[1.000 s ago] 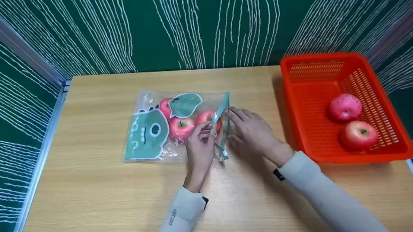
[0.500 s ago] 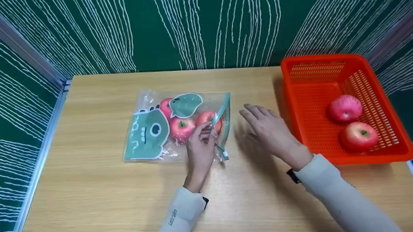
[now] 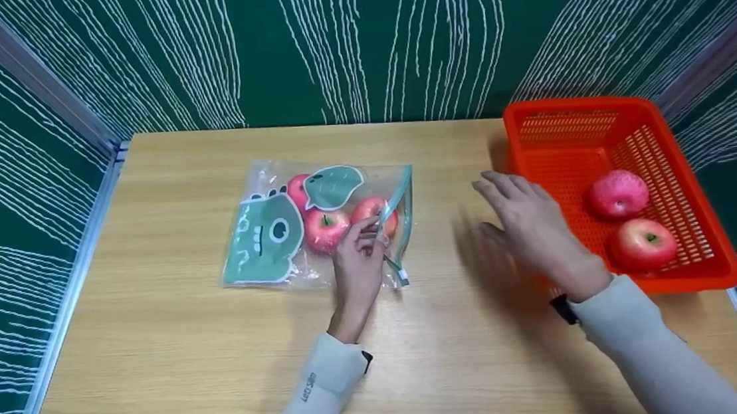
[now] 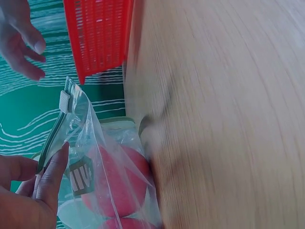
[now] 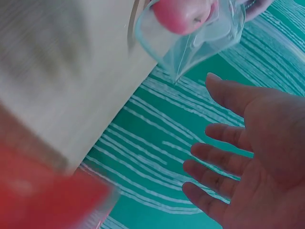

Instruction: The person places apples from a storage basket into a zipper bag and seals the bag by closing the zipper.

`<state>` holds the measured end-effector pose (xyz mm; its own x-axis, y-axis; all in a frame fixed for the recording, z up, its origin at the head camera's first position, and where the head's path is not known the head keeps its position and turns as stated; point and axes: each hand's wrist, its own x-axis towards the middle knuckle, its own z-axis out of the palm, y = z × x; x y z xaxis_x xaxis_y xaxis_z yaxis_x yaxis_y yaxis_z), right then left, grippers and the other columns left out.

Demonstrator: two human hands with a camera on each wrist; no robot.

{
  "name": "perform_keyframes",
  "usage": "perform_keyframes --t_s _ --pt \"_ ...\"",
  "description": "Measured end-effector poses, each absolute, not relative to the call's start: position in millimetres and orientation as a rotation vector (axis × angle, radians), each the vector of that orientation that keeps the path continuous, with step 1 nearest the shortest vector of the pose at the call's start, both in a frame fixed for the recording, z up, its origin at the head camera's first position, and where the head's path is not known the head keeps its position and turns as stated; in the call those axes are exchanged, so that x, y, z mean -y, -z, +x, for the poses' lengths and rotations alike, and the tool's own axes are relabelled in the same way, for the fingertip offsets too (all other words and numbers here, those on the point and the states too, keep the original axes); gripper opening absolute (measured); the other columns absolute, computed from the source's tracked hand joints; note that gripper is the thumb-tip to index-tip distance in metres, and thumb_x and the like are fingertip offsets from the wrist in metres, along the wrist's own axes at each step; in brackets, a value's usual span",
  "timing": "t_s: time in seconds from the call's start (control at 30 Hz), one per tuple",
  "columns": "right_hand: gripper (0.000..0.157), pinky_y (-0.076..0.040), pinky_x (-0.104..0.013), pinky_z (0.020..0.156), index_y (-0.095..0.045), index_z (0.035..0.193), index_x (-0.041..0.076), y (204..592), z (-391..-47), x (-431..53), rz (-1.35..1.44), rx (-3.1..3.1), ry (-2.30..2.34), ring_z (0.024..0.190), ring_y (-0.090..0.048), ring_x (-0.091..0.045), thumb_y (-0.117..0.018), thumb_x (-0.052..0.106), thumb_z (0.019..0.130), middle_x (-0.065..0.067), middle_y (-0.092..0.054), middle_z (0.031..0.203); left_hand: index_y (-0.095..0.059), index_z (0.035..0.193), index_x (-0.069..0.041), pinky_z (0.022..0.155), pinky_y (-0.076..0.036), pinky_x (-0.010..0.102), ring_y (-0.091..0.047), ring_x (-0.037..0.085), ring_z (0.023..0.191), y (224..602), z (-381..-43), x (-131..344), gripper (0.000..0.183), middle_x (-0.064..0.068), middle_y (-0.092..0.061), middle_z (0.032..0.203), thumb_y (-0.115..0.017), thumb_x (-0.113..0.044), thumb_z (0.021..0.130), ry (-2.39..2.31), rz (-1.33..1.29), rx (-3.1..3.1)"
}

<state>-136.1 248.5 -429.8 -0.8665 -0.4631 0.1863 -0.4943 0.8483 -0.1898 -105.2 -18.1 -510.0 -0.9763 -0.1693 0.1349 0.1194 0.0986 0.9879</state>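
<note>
A clear zip bag (image 3: 361, 271) with green monster prints lies on the table, its mouth facing right and parted. Three red apples show inside, one of them an apple (image 3: 326, 229) near the middle. My left hand (image 3: 357, 264) pinches the near edge of the bag's mouth between thumb and fingers; the white slider (image 4: 64, 101) hangs at the corner of that edge in the left wrist view. Over the left rim of the orange basket (image 3: 566, 216), my right hand (image 3: 533, 226) hovers with fingers spread and holds nothing, its palm bare in the right wrist view.
Inside the basket sit a pink-red apple (image 3: 618, 194) and a paler red apple (image 3: 644, 243), both toward its right side. The wooden table (image 3: 176, 370) ends at green walls (image 3: 374, 46) with white lines at the back and sides.
My right hand has left the bag's mouth and moved right to the basket's left rim. My left hand keeps its pinch on the bag, which stays in place.
</note>
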Motion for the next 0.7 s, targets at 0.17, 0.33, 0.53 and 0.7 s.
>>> perform_keyframes --t_s 0.17,0.33,0.53,0.7 --pt "0.080 -0.044 -0.072 0.111 -0.053 0.152 0.004 423 -135 -268 0.696 2.892 -0.343 0.137 -0.050 -0.046 -0.091 0.018 0.083 -0.022 -0.050 0.156 -0.069 0.128 -0.001 0.082 -0.065 0.029 -0.074 0.027 0.096 509 -105 18 0.031 0.019 -0.072 0.111 -0.070 0.006 0.097 1.987 0.069 2.165" --pt "0.077 -0.044 -0.074 0.108 -0.054 0.151 0.004 417 -133 -284 0.607 2.914 -0.284 0.136 -0.049 -0.048 -0.090 0.018 0.084 -0.025 -0.050 0.155 -0.070 0.125 0.003 0.078 -0.066 0.034 -0.075 0.032 0.092 509 -106 18 0.031 0.020 -0.072 0.108 -0.068 0.011 0.095 1.994 0.051 2.122" --pt "0.080 -0.044 -0.076 0.107 -0.053 0.151 0.001 411 -133 -304 0.552 2.945 -0.232 0.137 -0.045 -0.050 -0.091 0.018 0.083 -0.028 -0.047 0.156 -0.069 0.123 0.006 0.074 -0.066 0.039 -0.075 0.038 0.088 509 -106 17 0.032 0.021 -0.071 0.105 -0.065 0.015 0.093 2.006 0.039 2.079" --pt "0.083 -0.043 -0.076 0.107 -0.051 0.152 0.000 410 -133 -324 0.526 2.971 -0.246 0.137 -0.043 -0.053 -0.091 0.016 0.082 -0.029 -0.045 0.156 -0.069 0.125 0.004 0.077 -0.066 0.037 -0.075 0.037 0.090 507 -106 17 0.031 0.019 -0.071 0.107 -0.067 0.012 0.095 1.992 0.053 2.109"
